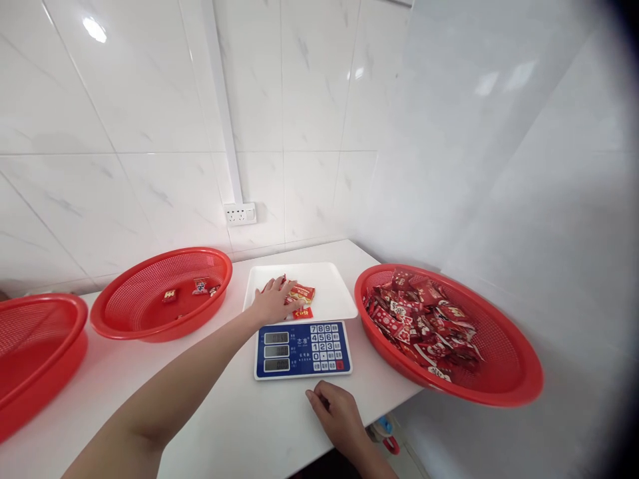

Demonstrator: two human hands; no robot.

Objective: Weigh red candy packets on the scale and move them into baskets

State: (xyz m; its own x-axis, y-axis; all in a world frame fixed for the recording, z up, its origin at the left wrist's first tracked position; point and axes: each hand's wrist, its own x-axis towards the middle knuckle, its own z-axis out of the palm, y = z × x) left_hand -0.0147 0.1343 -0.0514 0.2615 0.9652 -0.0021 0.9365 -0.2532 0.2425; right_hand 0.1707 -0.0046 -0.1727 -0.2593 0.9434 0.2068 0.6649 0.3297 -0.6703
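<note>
My left hand (272, 303) reaches over the white tray (329, 293) of a digital scale, its fingers stretched out and apart. Under and beside the fingertips lie red and yellow snack packets (302, 293), partly covered by the hand. In front of the tray is the scale's blue keypad panel (303, 350), with three small displays on its left side. My right hand (339, 416) rests by the table's front edge, just below the panel. Its fingers are curled in, and nothing shows in them.
On the right, a red basket (519, 372) full of red snack packets (424, 319) overhangs the table edge. To the left stands another red basket (144, 273) with a few packets inside. A third red basket (44, 359) is cut off by the frame. A wall socket (240, 213) sits behind.
</note>
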